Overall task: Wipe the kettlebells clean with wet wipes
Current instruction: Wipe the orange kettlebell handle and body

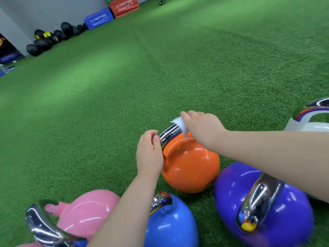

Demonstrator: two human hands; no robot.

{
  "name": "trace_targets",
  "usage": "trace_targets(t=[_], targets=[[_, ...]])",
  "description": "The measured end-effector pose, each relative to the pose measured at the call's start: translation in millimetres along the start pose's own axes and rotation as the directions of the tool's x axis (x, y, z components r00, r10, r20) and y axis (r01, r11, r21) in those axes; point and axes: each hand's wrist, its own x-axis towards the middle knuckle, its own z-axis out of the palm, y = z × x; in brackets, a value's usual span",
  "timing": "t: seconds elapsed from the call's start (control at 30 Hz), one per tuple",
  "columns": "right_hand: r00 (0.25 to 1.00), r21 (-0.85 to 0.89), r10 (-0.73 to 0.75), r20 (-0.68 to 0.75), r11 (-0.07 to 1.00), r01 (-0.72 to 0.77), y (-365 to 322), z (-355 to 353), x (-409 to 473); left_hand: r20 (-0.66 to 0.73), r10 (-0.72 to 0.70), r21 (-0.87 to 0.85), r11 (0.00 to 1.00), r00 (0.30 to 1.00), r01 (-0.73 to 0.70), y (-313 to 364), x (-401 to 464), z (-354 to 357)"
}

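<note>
An orange kettlebell with a chrome handle stands on the green turf in the lower middle. My right hand holds a white wet wipe against the top of that handle. My left hand is at the left end of the handle, its fingers curled beside the chrome; whether it grips the handle I cannot tell. Around it stand a pink kettlebell, a blue kettlebell, a purple kettlebell and a white kettlebell.
Green turf stretches away ahead. Along the far left wall lie several black medicine balls. A blue plyo box and a red plyo box stand at the back.
</note>
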Motion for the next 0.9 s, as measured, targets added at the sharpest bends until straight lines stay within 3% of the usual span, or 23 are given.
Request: trace_targets(t=[0.07,0.13,0.23,0.3,0.33,0.4,0.43,0.53,0.6,0.7,0.77,0.83,0.9], targets=[[0.975,-0.091,-0.140,-0.171,0.988,0.126,-8.5,5.3,3.4,0.055,-0.026,-0.006,1.000,0.998,0.026,-1.7,-0.8,0.2],[0.905,-0.174,-0.281,-0.320,0.956,0.236,-11.4,11.5,6.2,0.124,-0.070,-0.024,0.997,0.990,0.073,-3.4,-2.0,-0.5],[0.850,-0.233,-0.388,-0.357,0.918,0.321,-9.3,18.2,10.7,0.154,-0.120,-0.075,0.988,0.981,0.132,-3.1,-2.7,-3.3],[0.875,-0.146,-0.384,-0.294,0.923,0.355,-2.4,14.2,10.1,0.152,-0.145,-0.084,0.984,0.978,0.159,-1.3,-2.8,-4.7],[0.917,-0.060,-0.321,-0.238,0.947,0.316,4.2,13.2,9.2,0.153,-0.156,-0.085,0.982,0.976,0.170,0.0,-3.0,-5.2],[0.996,0.089,-0.066,-0.053,0.994,0.070,18.7,15.5,6.1,0.164,-0.169,-0.087,0.979,0.972,0.185,1.8,-4.1,-5.9],[0.998,0.181,0.046,0.049,0.982,-0.054,22.4,17.6,2.7,0.168,-0.173,-0.089,0.978,0.971,0.189,2.5,-4.4,-5.9],[0.924,0.413,0.247,0.291,0.839,-0.354,22.0,29.8,0.3,0.159,-0.172,-0.085,0.979,0.972,0.187,5.1,-4.2,-6.4],[0.849,0.427,0.268,0.456,0.771,-0.473,19.7,34.6,6.9,0.151,-0.165,-0.070,0.982,0.975,0.177,4.7,-2.2,-6.9],[0.786,0.456,0.268,0.557,0.692,-0.560,15.7,32.2,10.5,0.156,-0.162,-0.070,0.982,0.974,0.175,0.5,0.9,-9.0],[0.809,0.427,0.304,0.503,0.727,-0.538,11.1,31.9,9.8,0.162,-0.172,-0.076,0.979,0.972,0.186,-3.5,2.1,-9.5],[0.889,0.463,0.338,0.308,0.763,-0.451,7.8,29.1,6.0,0.166,-0.180,-0.069,0.979,0.970,0.194,-6.9,2.3,-10.6],[0.966,0.502,0.252,0.054,0.830,-0.245,5.5,21.8,4.8,0.174,-0.172,-0.047,0.982,0.970,0.183,-7.3,2.0,-12.9]])
